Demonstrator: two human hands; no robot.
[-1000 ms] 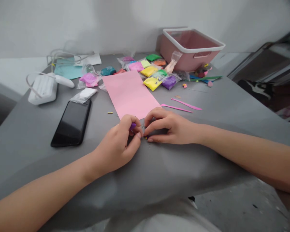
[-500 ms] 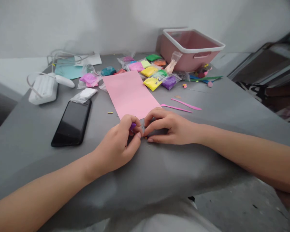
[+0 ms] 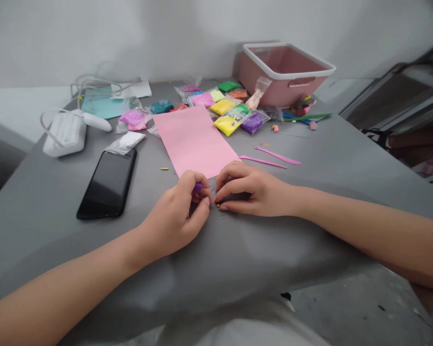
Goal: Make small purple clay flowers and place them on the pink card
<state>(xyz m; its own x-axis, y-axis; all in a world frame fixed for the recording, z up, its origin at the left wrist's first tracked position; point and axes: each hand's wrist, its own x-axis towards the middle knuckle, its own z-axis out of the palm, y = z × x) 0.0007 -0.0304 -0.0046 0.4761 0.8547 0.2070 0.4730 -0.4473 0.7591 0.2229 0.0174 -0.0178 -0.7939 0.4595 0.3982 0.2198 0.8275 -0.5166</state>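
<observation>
My left hand (image 3: 187, 211) is curled round a purple piece of clay (image 3: 197, 188), just below the pink sheet (image 3: 197, 142). Opposite it, fingertips nearly meeting, my right hand (image 3: 254, 190) is bent in a pinch on a tiny dark and yellow piece (image 3: 218, 205) at the grey tabletop. Two pink modelling tools (image 3: 279, 155) lie beyond the right hand. A small yellow strip (image 3: 164, 168) rests left of the sheet.
Bagged coloured clay (image 3: 225, 106) lies behind the sheet, beside a pink basket (image 3: 286, 77). At the left are a black phone (image 3: 106, 185), a white power strip (image 3: 65, 132) with cables, and a teal sheet (image 3: 101, 102).
The fingertips of my right hand have shifted very slightly away from my left fingers. The rest looks the same.
</observation>
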